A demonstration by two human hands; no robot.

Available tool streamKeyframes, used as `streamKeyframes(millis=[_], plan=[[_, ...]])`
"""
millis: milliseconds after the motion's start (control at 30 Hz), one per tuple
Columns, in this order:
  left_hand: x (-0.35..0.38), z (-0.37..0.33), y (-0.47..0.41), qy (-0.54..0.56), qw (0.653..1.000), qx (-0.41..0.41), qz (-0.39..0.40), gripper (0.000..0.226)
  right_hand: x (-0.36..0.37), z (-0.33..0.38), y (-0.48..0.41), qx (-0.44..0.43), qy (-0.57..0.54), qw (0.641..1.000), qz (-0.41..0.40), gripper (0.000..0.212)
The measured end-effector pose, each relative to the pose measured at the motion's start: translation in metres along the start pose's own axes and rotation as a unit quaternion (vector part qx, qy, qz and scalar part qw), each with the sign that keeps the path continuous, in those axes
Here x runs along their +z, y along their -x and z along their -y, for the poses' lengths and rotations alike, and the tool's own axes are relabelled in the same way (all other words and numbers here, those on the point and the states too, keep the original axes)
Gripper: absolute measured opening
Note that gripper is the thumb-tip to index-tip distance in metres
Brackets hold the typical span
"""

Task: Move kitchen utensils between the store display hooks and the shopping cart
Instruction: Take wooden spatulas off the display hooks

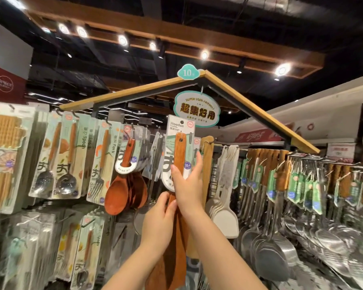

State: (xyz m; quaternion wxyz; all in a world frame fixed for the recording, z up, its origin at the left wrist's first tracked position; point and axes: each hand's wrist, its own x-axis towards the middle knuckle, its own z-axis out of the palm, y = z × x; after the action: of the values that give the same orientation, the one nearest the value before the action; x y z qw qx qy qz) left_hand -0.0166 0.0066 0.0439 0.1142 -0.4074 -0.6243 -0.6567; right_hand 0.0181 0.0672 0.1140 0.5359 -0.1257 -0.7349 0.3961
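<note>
A brown wooden spatula [179, 151] with a white and green card label reading "Wooden" is raised in front of the display hooks at centre. My right hand [188, 184] grips its handle and card from the right side. My left hand [158, 221] holds the spatula lower down, where the handle widens into the blade. The blade [174, 260] hangs down between my forearms. A metal display hook [208, 141] sticks out just right of the card's top. No shopping cart is in view.
Wooden rice spoons [122, 189] hang left of the spatula. Carded spoons and forks [67, 160] fill the left rack. White spatulas [222, 206] and steel ladles and turners [281, 248] hang to the right. A wooden roof frame [249, 105] with a hanging sign [197, 109] sits overhead.
</note>
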Motion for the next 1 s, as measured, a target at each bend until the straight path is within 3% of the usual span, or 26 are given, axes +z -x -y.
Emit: streamKeyframes(millis=[267, 700, 1000], plan=[[0.019, 0.004, -0.011, 0.005, 0.998, -0.017, 0.053, 0.015, -0.013, -0.012, -0.011, 0.02, 0.081, 0.996, -0.007, 0.068], [0.024, 0.009, -0.006, 0.04, 0.997, -0.028, 0.063, 0.009, -0.013, -0.025, -0.009, 0.039, 0.127, 0.991, -0.017, 0.067], [0.03, 0.023, -0.017, 0.038, 0.994, -0.06, 0.082, 0.016, -0.008, -0.036, -0.021, 0.068, 0.164, 0.984, 0.003, 0.067]])
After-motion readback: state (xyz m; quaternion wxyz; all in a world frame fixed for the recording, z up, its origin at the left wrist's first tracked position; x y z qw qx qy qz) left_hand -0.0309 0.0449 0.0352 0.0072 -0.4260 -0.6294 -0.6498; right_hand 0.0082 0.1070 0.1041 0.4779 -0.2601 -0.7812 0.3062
